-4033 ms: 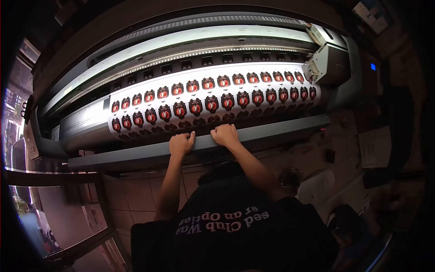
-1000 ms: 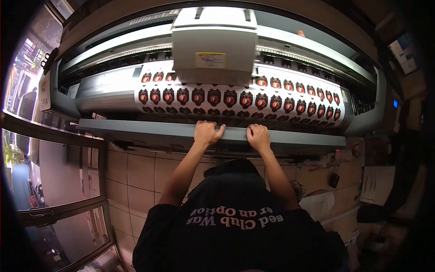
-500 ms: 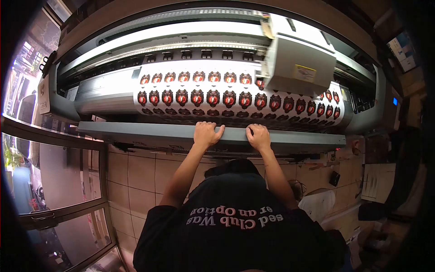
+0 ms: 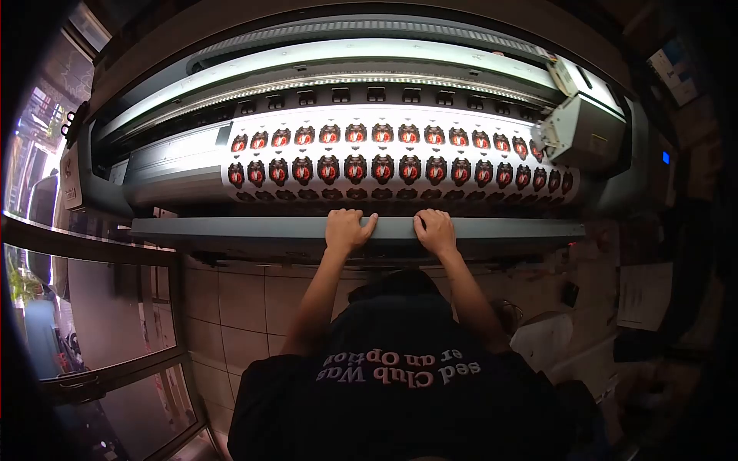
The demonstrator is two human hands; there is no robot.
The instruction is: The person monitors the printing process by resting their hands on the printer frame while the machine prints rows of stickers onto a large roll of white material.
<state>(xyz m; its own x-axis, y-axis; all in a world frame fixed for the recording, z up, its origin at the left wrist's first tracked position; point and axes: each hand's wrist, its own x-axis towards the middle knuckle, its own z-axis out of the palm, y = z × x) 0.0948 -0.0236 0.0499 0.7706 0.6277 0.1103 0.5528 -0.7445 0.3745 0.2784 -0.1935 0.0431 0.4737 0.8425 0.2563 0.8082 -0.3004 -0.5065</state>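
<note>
My left hand rests on the grey front bar of a wide printer, its fingers bent over the far edge and its thumb apart. To its right, my right hand grips the same bar in a similar way. Beyond the bar, a white printed sheet bears rows of red and black emblems. The print carriage is over the right end of the sheet. Both sets of fingertips are partly hidden behind the bar.
A glass door with a metal frame stands at the left. Below the printer lies a tiled floor. A white seat-like object is at the lower right, and a small blue screen glows at the right.
The print carriage has moved right, uncovering more of the printed emblems. The view is darker and slightly shifted. Both my hands remain on the bar.
</note>
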